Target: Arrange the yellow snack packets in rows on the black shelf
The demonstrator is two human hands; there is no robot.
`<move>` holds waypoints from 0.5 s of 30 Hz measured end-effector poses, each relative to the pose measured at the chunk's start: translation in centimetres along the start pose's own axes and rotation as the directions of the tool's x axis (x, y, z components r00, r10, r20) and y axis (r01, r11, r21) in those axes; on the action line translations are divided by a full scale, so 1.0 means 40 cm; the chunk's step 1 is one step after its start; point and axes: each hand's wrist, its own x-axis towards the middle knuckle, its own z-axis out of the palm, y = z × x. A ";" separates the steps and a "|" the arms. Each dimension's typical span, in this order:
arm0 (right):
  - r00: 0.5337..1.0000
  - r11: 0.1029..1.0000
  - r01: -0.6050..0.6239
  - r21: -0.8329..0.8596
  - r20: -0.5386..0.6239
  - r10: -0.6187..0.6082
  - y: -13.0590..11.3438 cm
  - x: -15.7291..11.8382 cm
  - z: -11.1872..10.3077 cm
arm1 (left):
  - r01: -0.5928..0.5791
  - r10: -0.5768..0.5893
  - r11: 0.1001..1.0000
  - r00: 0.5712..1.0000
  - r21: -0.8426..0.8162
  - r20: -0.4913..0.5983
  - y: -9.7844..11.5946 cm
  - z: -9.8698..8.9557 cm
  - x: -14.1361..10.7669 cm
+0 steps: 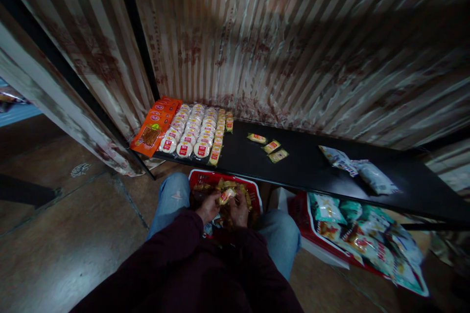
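Note:
Both my hands are over a red basket (256,189) between my knees, which holds several yellow-wrapped snack packs. Between them is a small yellow snack pack (227,196) with a red and white label. My left hand (209,207) pinches its left end. The fingers of my right hand (239,209) close on its right side. Ahead on the black shelf (238,151), a column of similar yellow packs (216,151) stands beside rows of round white wrapped snacks (185,148). Loose yellow packs (271,146) lie further right on the shelf.
Orange snack bags (152,132) lie at the shelf's left end. Two silvery bags (374,176) rest on its right part. A second red basket (312,222) full of snack bags (370,249) stands to my right. A striped curtain (238,49) hangs behind the shelf, with dark posts (135,24) at left.

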 end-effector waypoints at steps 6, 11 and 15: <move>0.998 0.993 -0.053 0.108 -0.013 0.055 0.006 0.008 0.004 | -0.002 0.007 0.996 0.999 0.094 -0.052 -0.006 0.005 -0.003; 1.000 0.991 -0.022 0.129 0.006 0.021 -0.009 0.009 0.002 | -0.035 0.047 0.981 0.997 0.190 -0.059 -0.011 0.008 -0.005; 1.000 0.998 0.006 0.058 -0.004 -0.006 -0.024 0.002 -0.003 | -0.059 0.070 0.982 0.996 0.179 -0.054 -0.008 0.016 -0.009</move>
